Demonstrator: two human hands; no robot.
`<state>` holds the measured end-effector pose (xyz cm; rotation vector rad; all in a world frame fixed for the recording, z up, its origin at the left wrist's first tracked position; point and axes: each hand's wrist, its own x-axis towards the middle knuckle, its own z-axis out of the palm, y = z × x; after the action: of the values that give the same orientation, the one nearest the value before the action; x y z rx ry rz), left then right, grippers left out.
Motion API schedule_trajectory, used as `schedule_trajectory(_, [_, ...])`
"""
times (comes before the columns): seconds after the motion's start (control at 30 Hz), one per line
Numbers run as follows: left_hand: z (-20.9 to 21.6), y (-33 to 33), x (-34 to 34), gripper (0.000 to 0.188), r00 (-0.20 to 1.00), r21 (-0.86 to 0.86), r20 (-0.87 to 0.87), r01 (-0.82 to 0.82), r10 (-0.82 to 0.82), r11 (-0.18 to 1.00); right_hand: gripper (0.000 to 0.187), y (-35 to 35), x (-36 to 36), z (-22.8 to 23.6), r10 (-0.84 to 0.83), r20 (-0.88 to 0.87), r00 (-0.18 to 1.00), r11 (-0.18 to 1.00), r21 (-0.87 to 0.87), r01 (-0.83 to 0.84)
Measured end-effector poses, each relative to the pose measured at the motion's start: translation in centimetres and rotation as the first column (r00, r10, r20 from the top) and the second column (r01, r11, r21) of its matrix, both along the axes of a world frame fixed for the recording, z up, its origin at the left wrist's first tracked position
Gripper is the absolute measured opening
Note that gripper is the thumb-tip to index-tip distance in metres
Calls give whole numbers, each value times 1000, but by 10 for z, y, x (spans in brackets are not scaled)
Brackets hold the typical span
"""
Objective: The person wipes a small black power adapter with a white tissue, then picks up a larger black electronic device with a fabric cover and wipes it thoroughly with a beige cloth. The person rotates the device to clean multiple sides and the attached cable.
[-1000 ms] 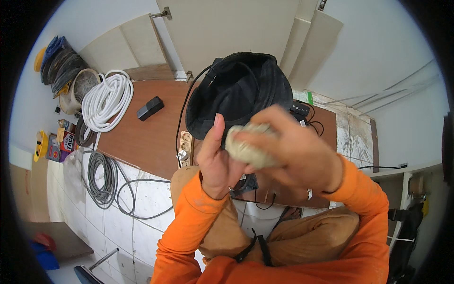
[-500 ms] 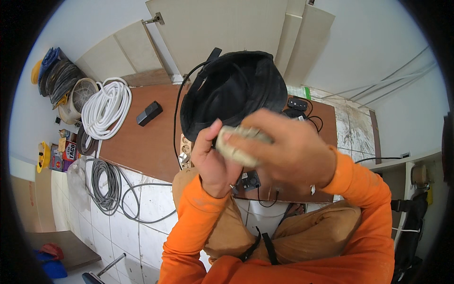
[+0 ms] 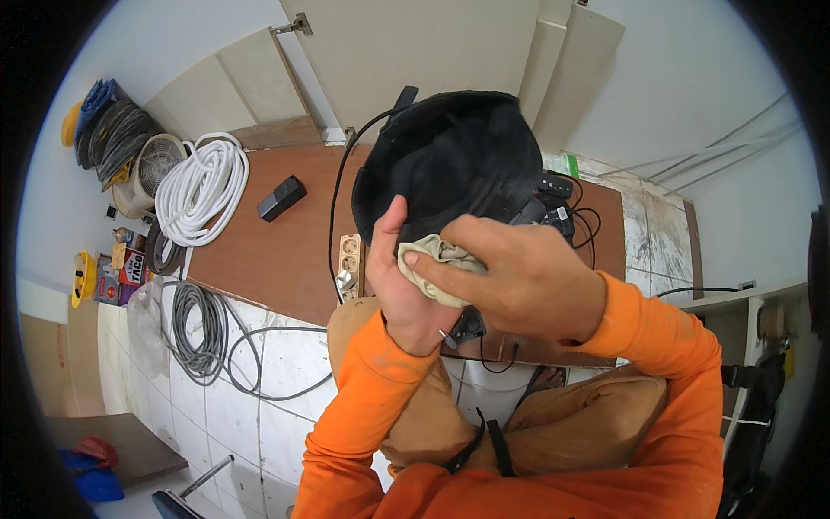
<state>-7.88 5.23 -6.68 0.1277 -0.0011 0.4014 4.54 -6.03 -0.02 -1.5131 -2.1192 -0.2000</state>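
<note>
A crumpled pale cream cloth (image 3: 439,264) is gripped in my right hand (image 3: 523,277), its thumb and fingers pinching the top. The cloth presses against the palm of my left hand (image 3: 402,298). That hand is turned palm up with the thumb stretched out; the cloth hides its other fingers. A small metal tip (image 3: 447,339) shows by the left wrist; what it belongs to is hidden. Just beyond both hands lies a black, hollow, soft-looking thing (image 3: 450,156), like an open bag, with a strap at its far left.
On the brown board (image 3: 294,259) are a black box (image 3: 282,199), a socket strip (image 3: 349,258), a coil of white hose (image 3: 203,190) and black devices with cables (image 3: 558,212). A grey cable coil (image 3: 199,333) lies on the white tiles. A fan (image 3: 156,169) stands far left.
My right hand was blurred with motion and now shows sharply, with the cloth more bunched against the left palm. The whole view has shifted slightly; the black hollow thing appears turned.
</note>
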Motion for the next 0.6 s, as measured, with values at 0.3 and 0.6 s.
schedule_trajectory(0.3, [-2, 1, 5, 50, 991, 124, -33, -128, 133, 984, 47, -2, 10, 13, -52, 1, 999, 998, -29, 52])
schedule_trajectory(0.6, [28, -4, 13, 48, 918, 20, -222, -333, 329, 943, 48, -8, 25, 6, -79, 185, 980, 954, -272, 129])
